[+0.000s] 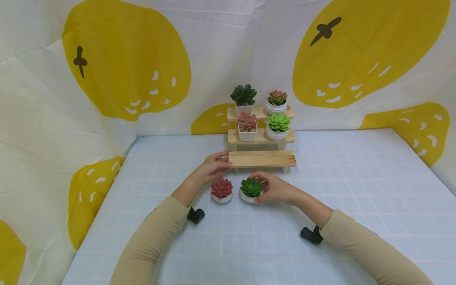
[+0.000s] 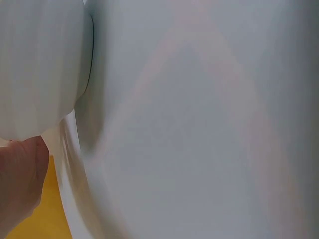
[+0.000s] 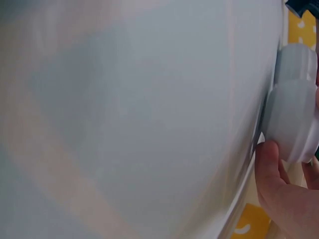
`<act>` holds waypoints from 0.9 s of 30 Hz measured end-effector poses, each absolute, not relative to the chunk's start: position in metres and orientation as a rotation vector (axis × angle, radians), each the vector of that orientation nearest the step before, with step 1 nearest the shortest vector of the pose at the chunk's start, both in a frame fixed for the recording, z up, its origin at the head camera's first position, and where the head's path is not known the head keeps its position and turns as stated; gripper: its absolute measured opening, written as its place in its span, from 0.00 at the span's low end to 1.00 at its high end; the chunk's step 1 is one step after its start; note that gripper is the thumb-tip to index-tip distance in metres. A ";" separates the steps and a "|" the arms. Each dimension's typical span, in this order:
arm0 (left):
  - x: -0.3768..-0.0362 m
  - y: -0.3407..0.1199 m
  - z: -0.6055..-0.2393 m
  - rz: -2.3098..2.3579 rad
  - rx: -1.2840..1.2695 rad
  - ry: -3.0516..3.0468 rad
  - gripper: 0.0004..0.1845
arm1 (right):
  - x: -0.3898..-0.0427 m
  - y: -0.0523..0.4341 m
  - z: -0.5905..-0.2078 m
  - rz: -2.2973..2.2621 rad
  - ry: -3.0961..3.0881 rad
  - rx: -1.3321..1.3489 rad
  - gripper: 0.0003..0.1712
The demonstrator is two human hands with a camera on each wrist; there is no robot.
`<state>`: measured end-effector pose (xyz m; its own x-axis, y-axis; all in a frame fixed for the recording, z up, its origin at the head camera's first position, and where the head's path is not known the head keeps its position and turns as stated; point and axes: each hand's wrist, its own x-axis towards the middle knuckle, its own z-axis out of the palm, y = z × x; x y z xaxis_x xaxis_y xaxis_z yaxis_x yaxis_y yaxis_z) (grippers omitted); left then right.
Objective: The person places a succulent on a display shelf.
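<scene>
My right hand [image 1: 276, 189] grips the white pot of a dark green succulent [image 1: 251, 187], fingers behind and thumb in front. In the right wrist view that white pot [image 3: 293, 109] is at the right edge, beside my thumb. My left hand [image 1: 215, 167] holds the left end of the lowest step of a wooden tiered stand [image 1: 263, 159]. Just in front of that hand a red succulent [image 1: 221, 188] in a white pot sits on the table, left of the green one. The left wrist view shows a white pot [image 2: 40, 64] up close and part of my hand.
On the top step stand a dark green succulent [image 1: 244, 95] and a reddish-green one [image 1: 277, 97]. The middle step carries a pink succulent [image 1: 247, 122] and a bright green one [image 1: 279, 122]. A lemon-patterned cloth [image 1: 221, 63] hangs behind the checked blue tabletop [image 1: 228, 245].
</scene>
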<state>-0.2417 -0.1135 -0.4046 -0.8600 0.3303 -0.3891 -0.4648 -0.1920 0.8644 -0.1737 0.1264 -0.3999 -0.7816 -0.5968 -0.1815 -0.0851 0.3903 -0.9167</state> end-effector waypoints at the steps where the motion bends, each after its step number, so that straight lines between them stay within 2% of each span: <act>1: -0.242 -0.113 -0.404 2.087 -0.156 1.574 0.32 | -0.174 0.126 -0.400 -1.387 2.162 -0.580 0.37; 27: -0.243 -0.113 -0.405 2.078 -0.176 1.580 0.32 | -0.174 0.131 -0.385 -1.390 2.237 -0.540 0.39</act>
